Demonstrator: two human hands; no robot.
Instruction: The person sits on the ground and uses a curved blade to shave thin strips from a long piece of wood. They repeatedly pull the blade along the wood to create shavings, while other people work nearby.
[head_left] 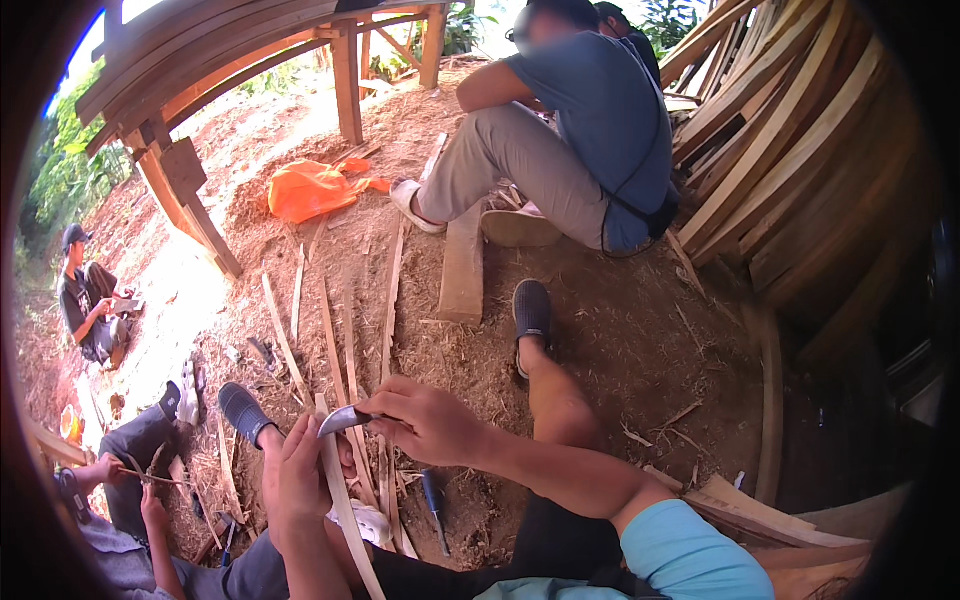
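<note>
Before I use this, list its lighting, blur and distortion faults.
Head view, left: sunlit ground washed out; head view, right: stacked boards darken into shadow; head view, top: wooden bench bends toward the rim; head view, top: blur covers the blue-shirted person's head; head view, center: knife fairly clear.

Glaring sunlit ground (185, 290) at left, dim right side, fisheye-bent edges

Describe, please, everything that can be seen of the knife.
The knife has a short, grey blade that looks like metal, slightly curved, narrowing to a tip. The right hand grips it, its fingers hiding most of the handle. The knife points left and slightly toward the person, its blade across the pale strip, close to the left hand. Whether the edge bites into the strip cannot be told.
</note>
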